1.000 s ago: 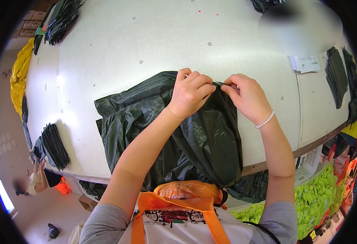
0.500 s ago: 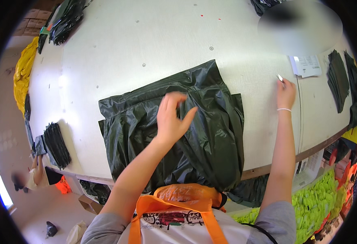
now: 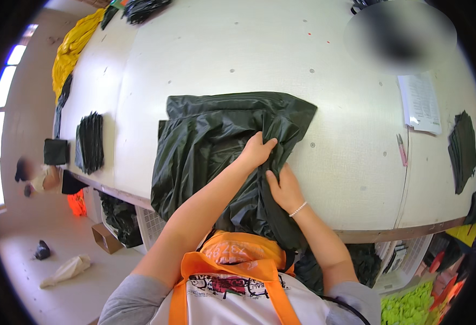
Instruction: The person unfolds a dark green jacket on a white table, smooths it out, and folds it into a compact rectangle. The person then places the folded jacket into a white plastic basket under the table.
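Note:
A shiny dark green garment [image 3: 205, 143] lies bunched on the white table in front of me, its near side hanging over the table edge by my apron. A folded band runs along its far side. My left hand [image 3: 258, 149] is closed on the fabric right of its middle, pinching up a fold. Just nearer and to the right, my right hand [image 3: 285, 188] is closed round the garment's right side, fingertips hidden under the cloth. Farther right on the table lies a small pink-handled tool with a metal tip [image 3: 401, 150], apparently thread snips.
Printed papers [image 3: 419, 103] lie at the right, beyond the snips. A dark green folded stack [image 3: 462, 153] rests at the right rim, another [image 3: 90, 142] at the left. Yellow fabric [image 3: 75, 49] hangs over the far left edge. White crates [image 3: 150, 223] stand below the table. A person [image 3: 47, 177] is at the left.
My right hand has put down the snips and come left onto the garment. My left hand, spread above the cloth before, now grips it. The garment's right side is drawn inward. The view has shifted.

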`<state>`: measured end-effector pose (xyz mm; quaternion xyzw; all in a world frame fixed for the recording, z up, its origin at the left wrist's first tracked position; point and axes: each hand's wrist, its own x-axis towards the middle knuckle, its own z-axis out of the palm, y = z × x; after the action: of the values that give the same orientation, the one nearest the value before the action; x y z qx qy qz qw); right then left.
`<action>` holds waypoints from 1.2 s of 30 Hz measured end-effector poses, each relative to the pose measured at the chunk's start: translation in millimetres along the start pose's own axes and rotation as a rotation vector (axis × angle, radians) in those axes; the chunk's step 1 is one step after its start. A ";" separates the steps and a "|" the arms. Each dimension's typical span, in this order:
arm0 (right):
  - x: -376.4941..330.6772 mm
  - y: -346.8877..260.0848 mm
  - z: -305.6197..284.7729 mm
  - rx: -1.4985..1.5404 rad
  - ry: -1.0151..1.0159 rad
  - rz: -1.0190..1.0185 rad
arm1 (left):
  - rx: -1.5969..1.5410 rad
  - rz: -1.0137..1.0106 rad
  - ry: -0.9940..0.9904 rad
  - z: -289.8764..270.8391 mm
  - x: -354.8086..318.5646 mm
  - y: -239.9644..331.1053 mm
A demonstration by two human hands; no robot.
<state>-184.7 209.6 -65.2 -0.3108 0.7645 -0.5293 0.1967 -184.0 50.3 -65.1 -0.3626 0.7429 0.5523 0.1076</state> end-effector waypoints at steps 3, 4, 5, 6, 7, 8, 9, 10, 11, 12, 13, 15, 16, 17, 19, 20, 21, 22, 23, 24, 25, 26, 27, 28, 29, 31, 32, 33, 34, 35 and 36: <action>-11.2 -15.8 -23.0 0.229 -0.110 0.209 | -0.471 0.191 0.148 -12.0 -45.6 -20.0; -13.8 -0.4 -34.6 0.270 -0.104 0.288 | -0.761 0.168 0.259 -15.6 -88.0 15.1; -15.7 8.2 -37.9 0.521 -0.066 0.263 | -0.787 0.111 0.252 -23.3 -118.9 27.9; -13.4 22.1 -30.7 0.421 0.019 0.170 | -0.814 0.056 0.241 -31.0 -147.3 36.0; -14.9 48.4 -16.8 0.415 0.040 0.106 | -0.614 0.235 0.075 -38.1 -179.0 48.2; -11.5 49.2 -6.2 0.410 0.052 0.054 | -0.470 0.347 -0.098 -44.2 -207.3 53.1; -8.3 51.0 2.8 0.401 0.071 0.003 | -0.336 0.477 -0.267 -49.3 -234.0 58.1; 0.1 27.4 9.0 0.396 0.078 -0.029 | -0.264 0.532 -0.449 -54.2 -258.2 55.2; 6.8 -2.2 8.9 0.382 0.103 -0.058 | -0.230 0.592 -0.613 -57.8 -278.1 50.4; 9.6 -32.5 7.3 0.371 0.132 -0.086 | -0.188 0.651 -0.780 -62.7 -296.2 46.0; 2.9 -56.6 13.8 0.350 0.068 -0.130 | -0.149 0.687 -0.831 -74.2 -317.3 38.9; -28.7 -96.2 -7.9 0.259 -0.037 -0.221 | -0.101 0.795 -0.969 -93.7 -348.5 28.0; -56.4 -108.3 -24.3 0.183 -0.040 -0.155 | -0.102 0.845 -1.020 -103.0 -361.5 18.1; -86.1 -120.3 -43.6 0.101 -0.035 -0.087 | -0.304 0.954 -1.004 -107.8 -373.5 10.0; -143.7 -170.5 -61.2 0.535 0.172 0.575 | -0.468 0.932 -0.965 -121.5 -396.7 -4.8; -184.6 -167.1 -63.0 0.502 0.532 0.417 | -0.552 0.925 -0.976 -125.6 -402.1 -10.3; -228.5 -169.8 -87.6 0.301 0.536 0.400 | -0.352 0.883 -0.996 -129.2 -404.3 -24.4; -272.2 -186.0 -124.1 0.043 0.495 0.387 | -0.185 0.896 -0.938 -127.3 -410.5 -34.6; -321.3 -211.8 -159.8 -0.222 0.479 0.394 | -0.027 0.918 -0.917 -121.4 -417.0 -41.6; -356.1 -231.4 -185.1 -0.430 0.450 0.371 | 0.148 0.931 -0.852 -112.1 -426.4 -51.4; -388.7 -269.0 -197.4 -0.629 0.452 0.359 | 0.215 1.007 -0.863 -101.8 -431.3 -60.4; -404.3 -300.2 -201.6 -0.779 0.450 0.319 | 0.233 1.100 -0.771 -95.4 -436.9 -64.1; -418.4 -329.6 -199.3 -0.891 0.477 0.260 | 0.242 1.189 -0.673 -90.5 -442.6 -66.7; -428.1 -361.4 -190.5 -1.006 0.514 0.205 | 0.248 1.285 -0.580 -89.0 -447.7 -67.5; -427.2 -391.7 -184.3 -0.994 0.435 0.299 | 0.277 1.361 -0.484 -99.7 -452.3 -57.0; -407.2 -434.7 -180.4 -0.786 0.444 0.228 | 0.425 1.432 -0.315 -127.5 -457.7 -25.8; -395.4 -453.2 -172.8 -0.724 0.459 0.162 | 0.443 1.424 -0.233 -147.3 -460.6 -4.2; -380.5 -466.3 -168.2 -0.702 0.485 0.071 | 0.509 1.379 -0.226 -171.2 -464.2 21.0; -370.3 -495.6 -153.5 -0.726 0.533 0.020 | 0.551 1.327 -0.089 -189.4 -460.7 47.7; -346.9 -499.7 -153.5 -0.665 0.543 -0.101 | 0.465 1.477 0.295 -208.6 -461.0 67.9; -317.8 -505.9 -154.2 -0.597 0.541 -0.225 | 0.443 1.557 0.501 -235.5 -461.5 91.9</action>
<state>85.0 408.2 452.9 -0.2856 0.8697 -0.3652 -0.1692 141.7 44.1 348.2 0.1703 0.8736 0.2141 -0.4025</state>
